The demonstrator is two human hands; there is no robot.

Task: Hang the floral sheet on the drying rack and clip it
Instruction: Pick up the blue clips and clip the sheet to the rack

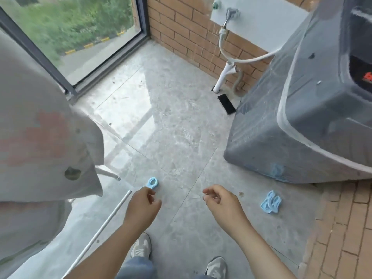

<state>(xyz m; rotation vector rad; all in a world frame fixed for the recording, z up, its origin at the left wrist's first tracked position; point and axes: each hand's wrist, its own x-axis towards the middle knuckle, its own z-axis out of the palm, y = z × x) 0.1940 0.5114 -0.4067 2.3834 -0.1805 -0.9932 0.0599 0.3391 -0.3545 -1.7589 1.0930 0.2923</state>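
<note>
Your left hand (142,202) pinches a blue clip (152,183) at its fingertips. The sheet (40,137) hangs over the rack (106,222) to the left of that hand, near it but not touching. Your right hand (219,200) hovers with fingers loosely curled, holding nothing you can see. More blue clips (270,202) lie on the floor (171,127) to its right.

The floor (161,127) ahead of the right hand (221,200) is left open, bounded by the sheet (40,127) leftward and washing machine (291,117) rightward.
</note>
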